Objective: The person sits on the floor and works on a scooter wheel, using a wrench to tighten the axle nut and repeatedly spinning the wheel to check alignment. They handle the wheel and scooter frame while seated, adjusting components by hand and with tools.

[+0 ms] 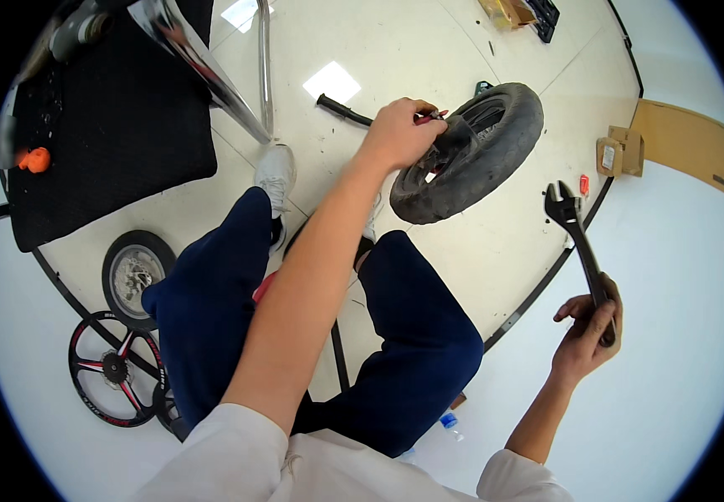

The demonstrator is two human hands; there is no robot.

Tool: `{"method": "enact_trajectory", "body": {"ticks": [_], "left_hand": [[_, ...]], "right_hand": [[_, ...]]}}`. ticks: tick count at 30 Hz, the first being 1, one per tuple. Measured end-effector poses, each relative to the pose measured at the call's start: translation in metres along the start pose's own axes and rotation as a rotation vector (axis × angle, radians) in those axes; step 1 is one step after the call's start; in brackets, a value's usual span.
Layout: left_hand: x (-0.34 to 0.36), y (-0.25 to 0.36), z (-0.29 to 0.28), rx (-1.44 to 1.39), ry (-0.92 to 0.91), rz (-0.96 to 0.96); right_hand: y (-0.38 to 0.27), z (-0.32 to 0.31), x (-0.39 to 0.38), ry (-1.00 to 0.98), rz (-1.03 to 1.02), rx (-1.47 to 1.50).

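My left hand reaches to a tyred wheel with a dusty black tyre, tilted above the floor in front of me. Its fingers are closed beside the wheel's dark hub part, around something small and partly red that they mostly hide. A dark bar with a black grip shows to the left of this hand; whether the hand touches it I cannot tell. Off to the right, my right hand is wrapped round the lower handle of a dark adjustable wrench. The wrench's jaws point up, apart from the wheel.
A black-seated chair with chrome legs stands at left, an orange item on it. Below lean a small tyred wheel and a three-spoke wheel. Cardboard boxes and a red item lie at right.
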State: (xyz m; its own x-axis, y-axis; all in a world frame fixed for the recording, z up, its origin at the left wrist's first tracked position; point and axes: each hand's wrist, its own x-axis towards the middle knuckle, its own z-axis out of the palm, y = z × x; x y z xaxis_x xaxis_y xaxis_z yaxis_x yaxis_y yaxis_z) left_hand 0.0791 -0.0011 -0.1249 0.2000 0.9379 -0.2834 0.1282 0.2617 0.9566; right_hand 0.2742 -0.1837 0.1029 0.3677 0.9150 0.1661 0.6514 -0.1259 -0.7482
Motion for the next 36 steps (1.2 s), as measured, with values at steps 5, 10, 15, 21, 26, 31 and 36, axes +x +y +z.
{"method": "enact_trajectory", "body": {"ticks": [5, 10, 15, 21, 26, 31, 36], "left_hand": [[0.023, 0.035, -0.033, 0.337, -0.225, -0.144], [0.042, 0.02, -0.035, 0.362, -0.413, -0.045], [0.04, 0.029, -0.035, 0.281, -0.507, -0.086], [0.029, 0.016, -0.03, 0.189, -0.43, -0.001], [0.026, 0.005, -0.029, 0.028, -0.427, 0.07], [0.026, 0.006, -0.033, -0.052, -0.452, 0.084], [0.025, -0.002, -0.036, -0.133, -0.454, 0.119]], "right_hand": [[0.042, 0.02, 0.004, 0.134, 0.128, -0.059], [0.09, 0.096, 0.038, 0.16, 0.194, -0.053], [0.121, 0.161, 0.054, -0.102, 0.402, 0.283], [0.122, 0.192, 0.044, -0.018, 0.227, 0.354], [0.13, 0.201, 0.038, 0.083, 0.256, 0.336], [0.127, 0.199, 0.041, 0.099, 0.389, 0.431], [0.116, 0.198, 0.042, 0.087, 0.46, 0.554]]}}
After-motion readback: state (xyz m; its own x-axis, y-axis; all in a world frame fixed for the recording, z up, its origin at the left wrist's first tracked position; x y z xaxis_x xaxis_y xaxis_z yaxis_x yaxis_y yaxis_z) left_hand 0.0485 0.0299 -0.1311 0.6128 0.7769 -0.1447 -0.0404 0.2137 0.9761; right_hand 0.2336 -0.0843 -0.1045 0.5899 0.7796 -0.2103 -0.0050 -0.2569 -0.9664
